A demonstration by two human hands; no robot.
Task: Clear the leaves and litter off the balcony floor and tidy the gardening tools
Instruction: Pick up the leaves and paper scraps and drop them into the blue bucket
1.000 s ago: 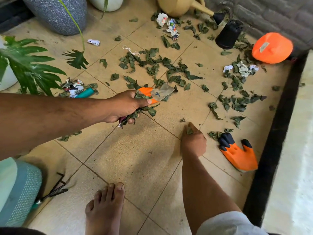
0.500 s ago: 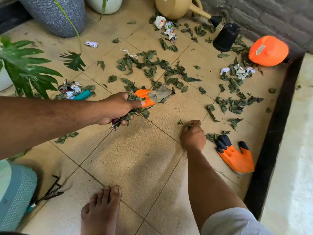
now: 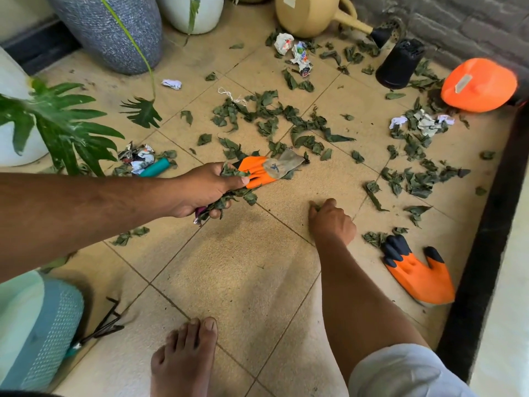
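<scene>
Left hand stays clenched round a bunch of leaves, same as half a second back; its thumb pins one orange glove against the bundle, with something purple poking out under the fingers. We can't identify that purple bit.

Right hand has changed: it was pinching at a leaf scrap on the tile earlier, now the fingers are curled into a fist just above the floor, with a bit of green showing at the knuckles. It has shifted slightly toward us.

Scattered leaves across the tiled floor look unmoved, thickest between the two hands and the far wall. The second glove lies flat to the right of the right hand, apart from it. Crumpled paper sits near the watering can; the black pot and orange lid are at far right, also unmoved.
</scene>
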